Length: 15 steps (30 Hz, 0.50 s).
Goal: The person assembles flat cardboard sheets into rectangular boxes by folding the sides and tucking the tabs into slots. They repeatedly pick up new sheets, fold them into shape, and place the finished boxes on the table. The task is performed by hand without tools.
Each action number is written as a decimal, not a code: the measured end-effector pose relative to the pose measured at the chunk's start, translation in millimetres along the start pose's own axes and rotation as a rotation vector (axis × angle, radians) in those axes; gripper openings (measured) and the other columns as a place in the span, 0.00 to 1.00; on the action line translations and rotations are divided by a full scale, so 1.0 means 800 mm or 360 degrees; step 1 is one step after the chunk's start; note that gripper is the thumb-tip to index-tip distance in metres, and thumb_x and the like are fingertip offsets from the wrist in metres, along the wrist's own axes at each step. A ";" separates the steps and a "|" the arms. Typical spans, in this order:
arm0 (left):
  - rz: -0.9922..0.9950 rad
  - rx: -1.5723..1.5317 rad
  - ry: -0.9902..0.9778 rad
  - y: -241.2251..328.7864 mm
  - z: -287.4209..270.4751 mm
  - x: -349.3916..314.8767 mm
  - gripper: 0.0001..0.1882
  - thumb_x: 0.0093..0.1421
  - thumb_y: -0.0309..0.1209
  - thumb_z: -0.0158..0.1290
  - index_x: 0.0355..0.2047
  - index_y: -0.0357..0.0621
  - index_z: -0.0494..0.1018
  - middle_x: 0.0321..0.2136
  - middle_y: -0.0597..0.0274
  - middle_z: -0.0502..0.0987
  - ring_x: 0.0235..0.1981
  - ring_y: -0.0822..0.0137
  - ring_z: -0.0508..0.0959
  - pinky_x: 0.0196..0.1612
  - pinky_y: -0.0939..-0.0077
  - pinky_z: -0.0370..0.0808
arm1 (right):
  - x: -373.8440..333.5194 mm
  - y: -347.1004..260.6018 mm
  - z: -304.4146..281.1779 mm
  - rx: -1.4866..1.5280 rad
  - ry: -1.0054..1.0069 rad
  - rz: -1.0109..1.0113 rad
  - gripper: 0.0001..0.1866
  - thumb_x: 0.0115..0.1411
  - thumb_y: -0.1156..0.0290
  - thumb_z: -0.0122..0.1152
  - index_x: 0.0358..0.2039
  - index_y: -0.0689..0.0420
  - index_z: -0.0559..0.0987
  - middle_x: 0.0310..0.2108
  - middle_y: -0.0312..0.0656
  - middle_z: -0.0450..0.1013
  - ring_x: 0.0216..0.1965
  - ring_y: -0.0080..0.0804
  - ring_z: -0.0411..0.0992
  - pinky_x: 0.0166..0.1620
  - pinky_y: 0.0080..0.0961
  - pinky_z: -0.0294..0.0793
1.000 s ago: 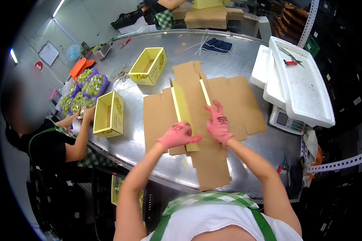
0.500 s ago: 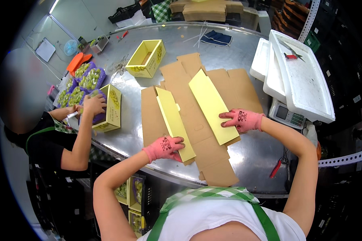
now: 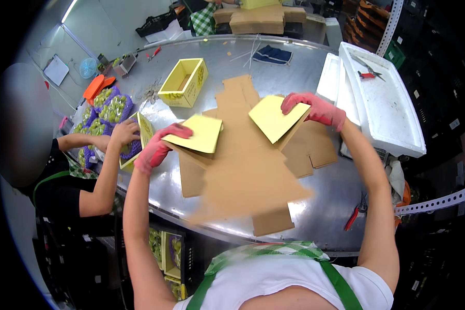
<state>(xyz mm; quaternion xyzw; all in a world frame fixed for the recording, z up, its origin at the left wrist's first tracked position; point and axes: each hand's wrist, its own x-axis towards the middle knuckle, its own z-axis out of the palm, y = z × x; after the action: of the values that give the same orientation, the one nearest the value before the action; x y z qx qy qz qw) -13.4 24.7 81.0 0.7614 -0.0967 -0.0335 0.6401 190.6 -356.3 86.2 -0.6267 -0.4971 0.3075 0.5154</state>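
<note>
Flat carton blank (image 3: 245, 170) lifted off steel table (image 3: 325, 206), yellow flaps folding up. Left hand (image 3: 157, 147) clamped on flap at nine o'clock, right hand (image 3: 315, 108) on flap at two. Best kept level, creases pressed evenly. Made-up box (image 3: 183, 82) at eleven, white trays (image 3: 392, 113) crowding three; open room at six.

A long steel table (image 3: 315, 217) fills the room's middle. Dark shelving (image 3: 439, 77) stands right; a ceiling strip light (image 3: 70, 10) glows far left.
</note>
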 end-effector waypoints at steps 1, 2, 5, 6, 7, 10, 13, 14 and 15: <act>0.0053 -0.0022 0.0158 -0.007 -0.004 -0.010 0.08 0.50 0.28 0.51 0.32 0.44 0.75 0.39 0.59 0.72 0.43 0.67 0.70 0.46 0.77 0.66 | -0.006 -0.002 0.007 0.0049 0.0075 -0.0032 0.19 0.39 0.86 0.52 0.35 0.57 0.76 0.40 0.34 0.66 0.45 0.24 0.65 0.46 0.18 0.65; 0.0108 -0.0045 0.0315 -0.014 -0.004 -0.020 0.06 0.52 0.29 0.50 0.30 0.44 0.75 0.37 0.59 0.73 0.41 0.68 0.71 0.43 0.78 0.67 | -0.014 -0.004 0.015 0.0097 0.0151 -0.0065 0.19 0.39 0.86 0.53 0.35 0.57 0.75 0.40 0.35 0.67 0.46 0.25 0.65 0.48 0.19 0.64; 0.0254 -0.0256 0.0703 -0.046 0.032 -0.052 0.10 0.58 0.37 0.48 0.27 0.47 0.73 0.33 0.63 0.73 0.29 0.77 0.68 0.27 0.86 0.59 | -0.049 0.020 0.048 0.0365 0.0452 0.0013 0.17 0.39 0.85 0.54 0.33 0.57 0.75 0.39 0.36 0.68 0.45 0.25 0.66 0.47 0.20 0.65; 0.0358 -0.0344 0.0794 -0.056 0.046 -0.058 0.12 0.58 0.40 0.47 0.27 0.47 0.73 0.32 0.64 0.73 0.28 0.78 0.68 0.26 0.86 0.59 | -0.056 0.030 0.060 0.0336 0.0541 -0.0033 0.15 0.40 0.84 0.55 0.32 0.57 0.75 0.38 0.36 0.68 0.45 0.25 0.66 0.47 0.20 0.66; 0.0454 -0.0436 0.0889 -0.065 0.060 -0.063 0.15 0.59 0.43 0.46 0.27 0.47 0.73 0.32 0.64 0.73 0.27 0.78 0.67 0.25 0.86 0.59 | -0.062 0.037 0.073 0.0311 0.0626 -0.0071 0.13 0.42 0.82 0.56 0.31 0.57 0.75 0.38 0.36 0.68 0.44 0.25 0.66 0.47 0.20 0.66; 0.0484 -0.0563 0.1184 -0.068 0.093 -0.061 0.19 0.59 0.49 0.44 0.27 0.46 0.72 0.32 0.62 0.72 0.24 0.74 0.69 0.24 0.82 0.62 | -0.062 0.058 0.102 0.0563 0.1035 -0.0302 0.09 0.48 0.70 0.61 0.30 0.58 0.76 0.33 0.32 0.67 0.33 0.19 0.64 0.35 0.16 0.62; 0.0428 -0.0590 0.1403 -0.070 0.108 -0.056 0.22 0.61 0.49 0.42 0.28 0.42 0.71 0.25 0.62 0.72 0.20 0.71 0.70 0.23 0.80 0.64 | -0.058 0.058 0.127 0.0653 0.1373 -0.0259 0.12 0.50 0.64 0.61 0.29 0.60 0.75 0.27 0.29 0.65 0.25 0.15 0.59 0.28 0.13 0.54; 0.0293 -0.0527 0.1460 -0.068 0.109 -0.056 0.23 0.62 0.49 0.41 0.28 0.41 0.71 0.23 0.63 0.72 0.20 0.72 0.70 0.23 0.81 0.63 | -0.057 0.050 0.132 0.0636 0.1448 -0.0138 0.12 0.50 0.65 0.62 0.30 0.60 0.75 0.26 0.29 0.64 0.25 0.15 0.59 0.28 0.13 0.55; 0.0146 -0.0462 0.1522 -0.061 0.113 -0.061 0.23 0.62 0.49 0.41 0.28 0.40 0.71 0.21 0.64 0.72 0.20 0.72 0.70 0.22 0.82 0.63 | -0.059 0.041 0.140 0.0625 0.1514 -0.0004 0.12 0.50 0.66 0.62 0.30 0.61 0.75 0.25 0.28 0.64 0.25 0.15 0.59 0.28 0.13 0.56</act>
<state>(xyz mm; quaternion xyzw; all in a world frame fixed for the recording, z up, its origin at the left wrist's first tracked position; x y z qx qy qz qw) -72.1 -45.9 13.0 0.5896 0.1799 0.3343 0.7130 85.3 -361.9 18.0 -0.5881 -0.1413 0.0752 0.7928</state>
